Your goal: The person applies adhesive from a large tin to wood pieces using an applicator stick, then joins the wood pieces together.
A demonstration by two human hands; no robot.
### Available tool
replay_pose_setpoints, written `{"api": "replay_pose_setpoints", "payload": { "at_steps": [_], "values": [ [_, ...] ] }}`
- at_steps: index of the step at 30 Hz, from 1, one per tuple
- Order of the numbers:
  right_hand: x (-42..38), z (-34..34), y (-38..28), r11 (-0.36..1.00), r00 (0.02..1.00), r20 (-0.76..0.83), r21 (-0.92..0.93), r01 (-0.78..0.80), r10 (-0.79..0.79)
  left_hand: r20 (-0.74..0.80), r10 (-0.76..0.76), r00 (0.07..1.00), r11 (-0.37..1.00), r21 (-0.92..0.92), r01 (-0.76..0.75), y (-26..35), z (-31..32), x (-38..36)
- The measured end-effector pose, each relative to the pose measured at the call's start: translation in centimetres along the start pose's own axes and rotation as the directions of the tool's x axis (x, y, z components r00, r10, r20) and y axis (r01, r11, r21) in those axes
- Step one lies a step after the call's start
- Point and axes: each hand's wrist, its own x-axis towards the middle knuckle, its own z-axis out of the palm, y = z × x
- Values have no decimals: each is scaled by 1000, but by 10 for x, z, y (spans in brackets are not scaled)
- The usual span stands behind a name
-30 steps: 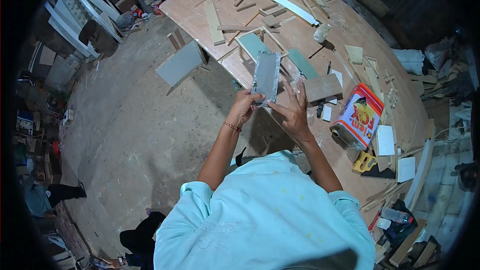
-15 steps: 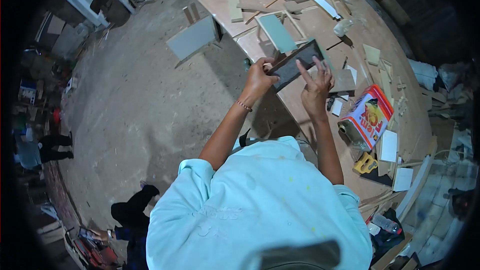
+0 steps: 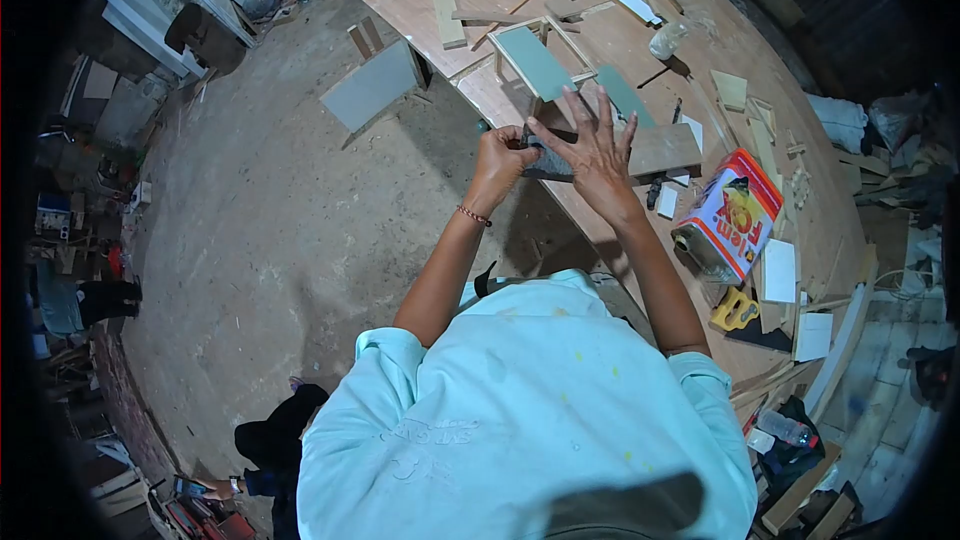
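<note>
At the edge of the worktable (image 3: pixel 690 70), my left hand (image 3: pixel 497 168) is closed on the near left end of a dark grey, rough-faced board (image 3: pixel 550 164). My right hand (image 3: pixel 597 158) lies over the same board with its fingers spread wide, hiding much of it. Just beyond my hands stands a small wooden frame (image 3: pixel 571 48) with a pale green panel (image 3: pixel 533 61) on it. Another green panel (image 3: pixel 624 96) lies to the right of the frame. Beside my right wrist sits a flat brown wood piece (image 3: pixel 667 149).
A Fox glue can (image 3: pixel 735 215) lies tilted to the right, with a yellow-handled saw (image 3: pixel 736 310) nearer me. Wood strips (image 3: pixel 446 5) litter the far table. A grey panel (image 3: pixel 370 87) stands on the floor at left. Another person (image 3: pixel 275 450) is at lower left.
The dark board has gone from raised and slanted to lower and flatter. My right hand has moved left across it and its fingers have spread; my left hand keeps its end.
</note>
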Motion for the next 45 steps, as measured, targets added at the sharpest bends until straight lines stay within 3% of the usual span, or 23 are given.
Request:
{"api": "replay_pose_setpoints", "payload": {
  "at_steps": [7,9,11,14,15,16,17,18,19,21,23,27,28,30,34,36,39,41,43,45],
  "values": [
    [-8,25,18,995,999,2,-97,-34,34,-35,-40,999,996,-76,37,3,-11,-1],
    [-15,30,26,979,996,-52,-184,-87,79,-58,-51,997,999,-17,50,9,-24,-1],
    [-19,27,33,971,989,14,-190,-144,150,-84,-49,995,998,43,53,12,-36,2],
    [-10,9,23,907,932,-108,-218,-361,345,-120,11,993,992,125,4,10,-42,8],
    [-6,9,24,905,932,-104,-223,-362,348,-206,98,974,992,95,-79,22,-35,5],
    [1,9,27,861,869,-90,218,-460,487,-295,181,938,983,73,-167,28,-29,4],
    [8,9,28,636,801,-11,614,-467,598,-298,180,938,983,71,-167,27,-24,4],
    [14,13,23,483,776,-37,801,-353,629,-323,330,887,939,211,-272,27,-18,4],
    [17,13,14,307,781,17,914,-265,624,-324,477,817,862,351,-364,29,-13,5],
    [24,10,-5,21,807,100,990,-138,582,-250,547,799,796,450,-404,32,-5,8],
    [30,9,-13,-27,808,105,994,-110,579,-22,774,632,483,666,-569,29,4,15],
    [42,21,3,-155,757,151,986,-67,636,136,767,627,409,650,-641,14,25,28],
    [43,14,9,-244,746,199,968,-51,636,134,750,647,420,660,-623,9,31,32],
    [43,33,23,-306,728,125,944,122,674,176,789,589,358,648,-672,2,36,44],
    [38,20,41,-293,760,178,956,17,625,218,725,654,393,649,-652,11,52,54],
    [39,33,51,-387,737,213,919,72,642,240,725,645,376,646,-664,7,56,66],
    [39,47,65,-372,723,197,924,89,662,321,654,685,364,661,-657,10,60,67],
    [35,53,75,-384,678,260,923,36,688,327,557,763,435,668,-604,21,60,63],
    [38,61,86,-326,681,229,945,15,695,319,550,772,425,688,-588,23,50,73],
    [36,65,95,-324,673,251,946,-17,696,96,545,833,545,715,-438,25,37,93]
  ]
}}
